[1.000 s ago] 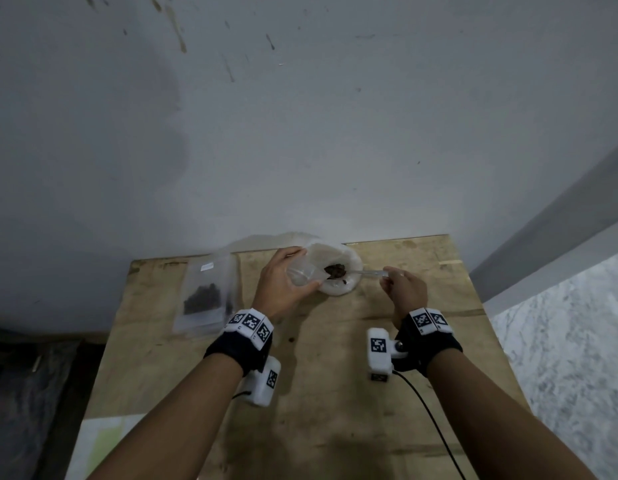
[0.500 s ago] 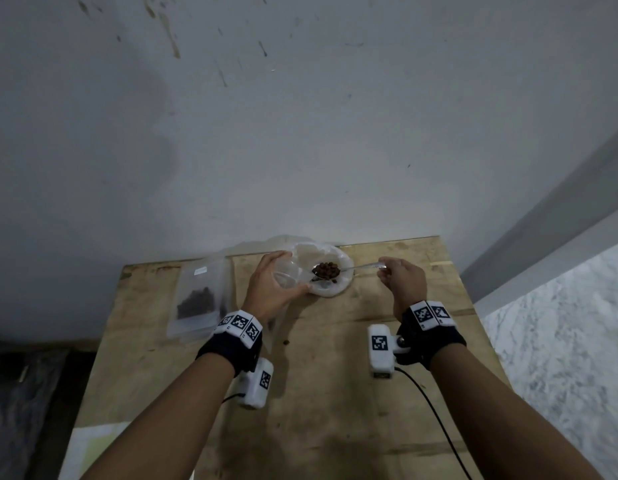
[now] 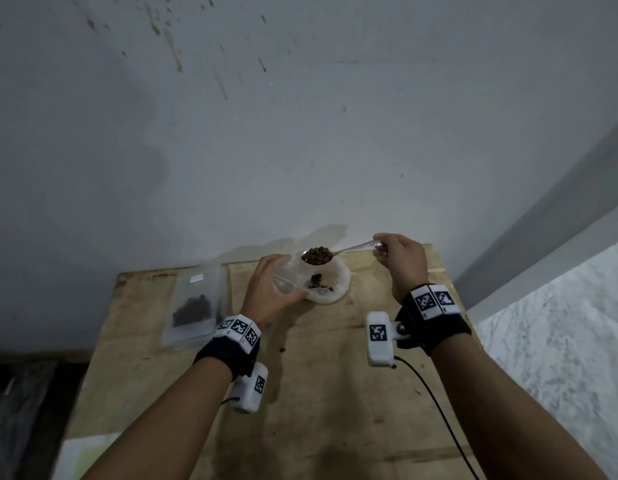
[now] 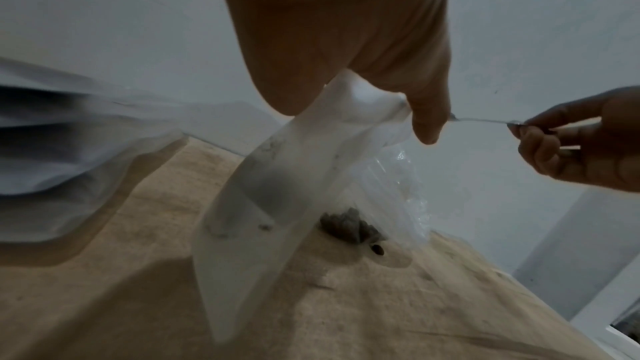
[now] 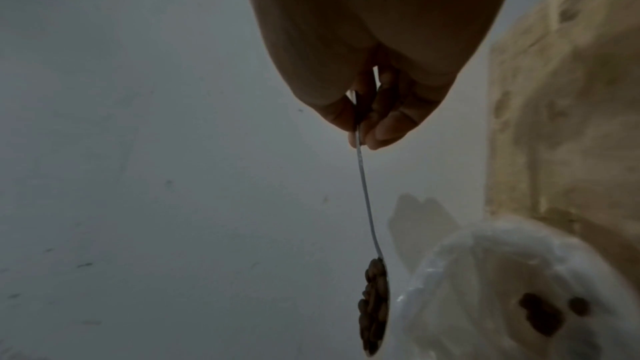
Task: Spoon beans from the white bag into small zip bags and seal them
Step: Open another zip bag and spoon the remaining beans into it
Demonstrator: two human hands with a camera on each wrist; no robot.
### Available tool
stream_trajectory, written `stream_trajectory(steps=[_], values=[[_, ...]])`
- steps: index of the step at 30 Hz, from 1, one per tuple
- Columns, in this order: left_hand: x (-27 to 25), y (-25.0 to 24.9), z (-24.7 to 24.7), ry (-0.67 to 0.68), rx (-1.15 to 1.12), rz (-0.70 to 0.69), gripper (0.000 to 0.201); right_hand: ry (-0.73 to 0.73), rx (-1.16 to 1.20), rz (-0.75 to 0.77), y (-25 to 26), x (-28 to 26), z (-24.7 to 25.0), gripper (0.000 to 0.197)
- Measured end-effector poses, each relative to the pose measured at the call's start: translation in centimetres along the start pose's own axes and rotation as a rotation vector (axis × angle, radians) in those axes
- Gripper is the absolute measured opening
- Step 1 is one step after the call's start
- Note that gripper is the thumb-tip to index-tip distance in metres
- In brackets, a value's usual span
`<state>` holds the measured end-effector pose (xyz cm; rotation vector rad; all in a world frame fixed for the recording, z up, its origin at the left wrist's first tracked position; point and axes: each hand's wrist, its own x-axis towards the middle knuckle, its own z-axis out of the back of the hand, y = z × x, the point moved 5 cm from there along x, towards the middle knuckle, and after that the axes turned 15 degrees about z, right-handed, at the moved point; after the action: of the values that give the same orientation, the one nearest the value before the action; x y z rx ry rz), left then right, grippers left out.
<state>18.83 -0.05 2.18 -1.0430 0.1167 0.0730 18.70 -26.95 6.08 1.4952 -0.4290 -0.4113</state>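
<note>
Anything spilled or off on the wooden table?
One small dark bean lies loose on the bare wooden table, near the left wrist and outside both bags, so it looks spilled. Another sits beside the white bag.

A wooden surface [image 3: 335, 393] stands against a stained grey wall [image 3: 300, 116] at 12 o'clock. Marbled flooring [image 3: 560, 341] lies at 3 o'clock. A dark area [image 3: 20, 410] lies at 8 o'clock.

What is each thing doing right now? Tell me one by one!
spoon: heaped with beans, lifted above the white bag
white bag: open, a few beans inside
small zip bag: open, no beans seen inside
filled zip bag: lying flat on the table
left hand: holds small zip bag
right hand: pinches spoon handle
</note>
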Motion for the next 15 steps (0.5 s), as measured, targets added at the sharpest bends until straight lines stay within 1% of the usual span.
stream_trajectory(steps=[4, 7, 11, 13, 15], values=[[0.0, -0.5, 0.0, -0.015, -0.008, -0.012, 0.068, 0.071, -0.098, 0.077, 2.3, -0.6, -1.5, 0.023], [-0.2, -1.1, -0.1, -0.001, -0.008, -0.022, 0.069, 0.113, -0.186, 0.172, 4.4, -1.4, -2.5, 0.025], [-0.3, -1.6, -0.2, 0.001, -0.029, -0.027, 0.070, 0.224, -0.326, 0.354, 7.3, -2.5, -4.3, 0.022], [-0.3, -1.7, -0.1, -0.006, -0.044, -0.024, 0.070, 0.310, -0.372, 0.456, 8.4, -3.1, -5.3, 0.019], [-0.4, -1.9, 0.0, -0.020, -0.067, -0.019, 0.069, 0.424, -0.411, 0.594, 9.3, -3.8, -6.1, 0.017]])
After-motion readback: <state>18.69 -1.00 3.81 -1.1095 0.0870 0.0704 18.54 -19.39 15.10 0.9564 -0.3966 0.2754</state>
